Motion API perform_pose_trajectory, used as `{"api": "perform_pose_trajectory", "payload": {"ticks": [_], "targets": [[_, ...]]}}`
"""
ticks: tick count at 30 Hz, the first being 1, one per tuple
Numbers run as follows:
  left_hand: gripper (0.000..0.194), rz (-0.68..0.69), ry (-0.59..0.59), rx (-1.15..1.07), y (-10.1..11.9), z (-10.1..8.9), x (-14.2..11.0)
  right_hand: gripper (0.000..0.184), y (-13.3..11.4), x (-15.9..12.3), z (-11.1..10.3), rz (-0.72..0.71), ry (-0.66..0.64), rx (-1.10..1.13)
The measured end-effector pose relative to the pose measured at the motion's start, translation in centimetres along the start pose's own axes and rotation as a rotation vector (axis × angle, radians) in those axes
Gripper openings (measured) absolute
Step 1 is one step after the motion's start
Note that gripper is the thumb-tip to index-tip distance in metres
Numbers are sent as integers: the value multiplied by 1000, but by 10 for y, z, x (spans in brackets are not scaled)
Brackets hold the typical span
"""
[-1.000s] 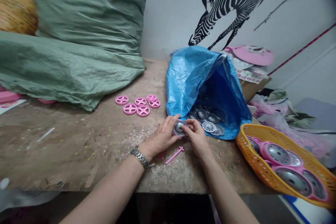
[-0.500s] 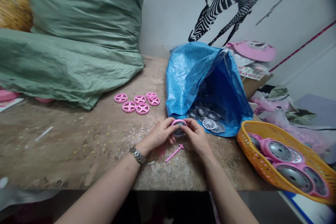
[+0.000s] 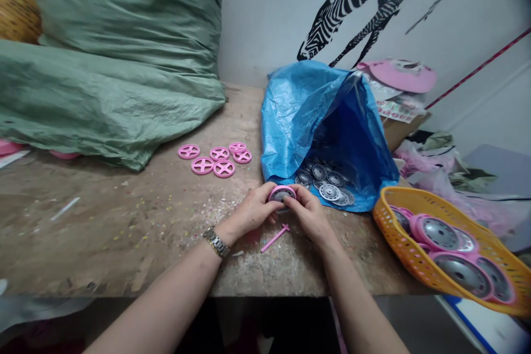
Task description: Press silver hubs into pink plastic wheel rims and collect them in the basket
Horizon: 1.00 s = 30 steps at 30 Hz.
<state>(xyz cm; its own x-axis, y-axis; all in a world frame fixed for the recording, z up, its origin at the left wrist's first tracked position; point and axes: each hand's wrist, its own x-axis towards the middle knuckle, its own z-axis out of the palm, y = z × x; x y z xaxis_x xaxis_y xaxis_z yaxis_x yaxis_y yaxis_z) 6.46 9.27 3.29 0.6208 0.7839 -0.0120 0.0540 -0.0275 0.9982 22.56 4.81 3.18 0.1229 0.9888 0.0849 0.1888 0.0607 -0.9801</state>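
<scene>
Between my two hands is a small toy wheel (image 3: 282, 193) with a pink rim and a grey hubcap face, tilted toward me above the table. My left hand (image 3: 255, 210) grips its left edge, and a metal-banded watch sits on that wrist. On the opposite edge, my right hand (image 3: 309, 213) is closed, its thumb lying over the grey face. Just below the hands a thin pink plastic rod (image 3: 274, 238) with a short crosspiece lies on the wood. Several pink spoked rings (image 3: 224, 168) lie flat farther back on the left.
A blue plastic bag (image 3: 290, 116) gapes toward me, with several grey hubcap discs (image 3: 331, 192) at its mouth. At right, a yellow basket (image 3: 398, 249) holds pink-and-grey wheels (image 3: 462, 274). A big green sack (image 3: 124, 105) covers the back left of the worn wooden table (image 3: 103, 232).
The wheel in my hands has tipped so that more of its grey face shows, and my right thumb has shifted on it. The view has moved slightly.
</scene>
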Motion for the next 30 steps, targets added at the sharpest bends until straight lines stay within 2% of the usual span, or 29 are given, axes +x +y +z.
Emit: {"api": "perform_pose_trajectory", "payload": {"ticks": [6, 9, 12, 14, 17, 20, 25, 27, 30], "targets": [[6, 109, 68, 161, 4, 2, -2, 14, -3, -1, 3, -35, 76, 11], [10, 93, 18, 175, 5, -2, -1, 19, -3, 1, 2, 5, 63, 22], [20, 32, -71, 138, 8, -9, -2, 30, -2, 3, 1, 83, -4, 91], [25, 66, -51, 167, 10, -12, -3, 34, -2, 2, 1, 100, -38, 125], [27, 127, 18, 212, 10, -11, -4, 34, -2, 0, 2, 42, -8, 80], [30, 88, 5, 161, 7, -7, -3, 32, -1, -1, 3, -24, 51, 13], [32, 174, 15, 163, 3, -8, 0, 35, -2, 0, 2, -3, 50, -7], [33, 162, 73, 186, 3, -13, 0, 34, -13, -3, -4, -24, 122, -116], [29, 173, 228, 298, 2, -24, 1, 32, -39, -19, -28, -129, 307, -464]]}}
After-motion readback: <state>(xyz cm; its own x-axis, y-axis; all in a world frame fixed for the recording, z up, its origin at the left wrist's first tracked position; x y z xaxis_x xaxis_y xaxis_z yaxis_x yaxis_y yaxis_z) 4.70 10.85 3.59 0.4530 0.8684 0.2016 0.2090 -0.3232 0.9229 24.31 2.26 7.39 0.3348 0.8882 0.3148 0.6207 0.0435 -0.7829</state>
